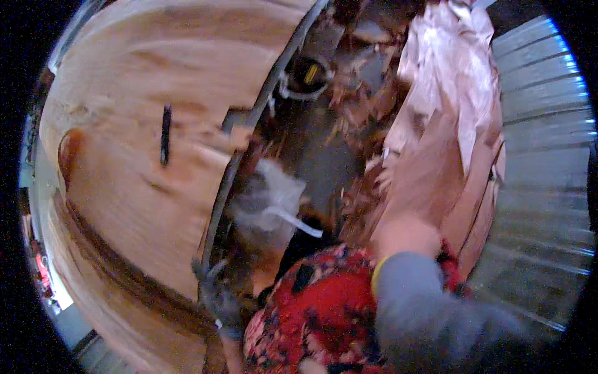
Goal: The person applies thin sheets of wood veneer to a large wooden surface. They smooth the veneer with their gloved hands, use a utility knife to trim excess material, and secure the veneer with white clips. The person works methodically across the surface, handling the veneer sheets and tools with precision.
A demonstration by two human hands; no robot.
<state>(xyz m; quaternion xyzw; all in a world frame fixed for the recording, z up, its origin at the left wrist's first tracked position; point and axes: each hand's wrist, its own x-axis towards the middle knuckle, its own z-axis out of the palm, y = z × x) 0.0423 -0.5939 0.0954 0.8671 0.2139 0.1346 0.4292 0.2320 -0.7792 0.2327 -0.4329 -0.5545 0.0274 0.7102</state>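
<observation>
My left hand (221, 293), in a grey glove, is at the near edge of a table with its fingers apart and nothing seen in it. Large light-brown wood-grained sheets (137, 218), like veneer, cover that table on the left. A narrow dark bar-shaped thing (165, 134) lies on them. On the right, my right hand (408, 237) reaches out of a grey sleeve with a yellow cuff. It overlaps the near end of a brown, crumpled sheet (430, 168); motion blur hides its fingers and whether they grip the sheet.
Brown scraps (358, 93) litter the floor between the table and the crumpled sheets. Among them are a round, pale-rimmed thing (305, 78) and a whitish translucent plastic piece (268, 193). Ribbed grey panelling (542, 168) borders the right side. Red patterned cloth (317, 305) is below me.
</observation>
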